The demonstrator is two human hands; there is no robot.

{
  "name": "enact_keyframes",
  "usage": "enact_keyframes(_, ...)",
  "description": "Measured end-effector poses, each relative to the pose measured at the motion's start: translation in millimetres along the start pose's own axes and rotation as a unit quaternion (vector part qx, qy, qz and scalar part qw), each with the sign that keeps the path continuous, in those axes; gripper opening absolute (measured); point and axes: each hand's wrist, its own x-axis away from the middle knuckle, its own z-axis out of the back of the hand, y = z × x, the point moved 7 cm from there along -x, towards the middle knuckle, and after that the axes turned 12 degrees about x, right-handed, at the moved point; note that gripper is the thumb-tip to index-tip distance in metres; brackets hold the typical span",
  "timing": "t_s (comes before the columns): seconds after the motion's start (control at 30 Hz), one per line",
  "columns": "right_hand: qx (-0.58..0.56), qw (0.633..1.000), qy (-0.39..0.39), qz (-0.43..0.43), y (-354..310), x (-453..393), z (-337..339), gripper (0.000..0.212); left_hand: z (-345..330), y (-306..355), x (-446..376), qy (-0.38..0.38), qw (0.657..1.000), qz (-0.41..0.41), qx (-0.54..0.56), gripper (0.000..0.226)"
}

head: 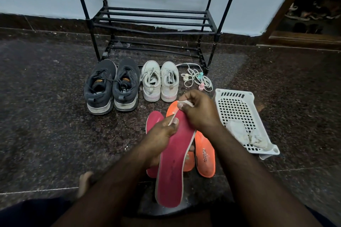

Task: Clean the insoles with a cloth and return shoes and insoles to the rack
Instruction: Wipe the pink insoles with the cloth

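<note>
I hold a long red insole (172,169) with a pale rim lengthwise in front of me. My left hand (162,132) grips its upper left edge. My right hand (198,110) pinches its pale toe end. Under it on the floor lie another red insole (152,123) and two orange ones (204,156). A dark grey pair of sneakers (110,86) and a white pair (160,82) stand side by side before the black shoe rack (153,22). Crumpled white cloths (247,135) lie in a white basket (236,108) to the right.
White laces or cords with small pink and teal pieces (197,78) lie by the rack's right leg. The floor is dark speckled stone. My bare foot (84,180) shows at lower left. An open doorway with more footwear (311,13) is at upper right.
</note>
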Motion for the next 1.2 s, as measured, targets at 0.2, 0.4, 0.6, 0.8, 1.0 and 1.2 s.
enact_keyframes(0.2,-0.106,0.994,-0.039,0.011,6,4,7,0.01,-2,3,1,0.0,1.0,0.009,0.022,0.03)
enact_keyframes(0.4,-0.021,0.998,-0.043,0.027,-4,8,-6,0.013,-4,4,2,-0.008,1.0,-0.006,0.006,0.028)
enact_keyframes(0.6,-0.126,0.991,0.02,-0.032,16,1,10,0.018,-5,2,1,0.004,1.0,0.0,0.003,0.034)
enact_keyframes(0.8,-0.158,0.987,-0.02,-0.022,13,4,11,0.036,1,7,0,0.027,0.995,0.051,0.082,0.053)
enact_keyframes(1.0,-0.212,0.974,0.058,-0.054,16,-2,28,0.031,-7,6,12,-0.052,0.979,0.135,0.143,0.066)
enact_keyframes(1.2,-0.031,0.992,0.113,-0.041,3,6,42,0.022,12,-1,-2,0.023,0.989,0.087,0.121,0.068)
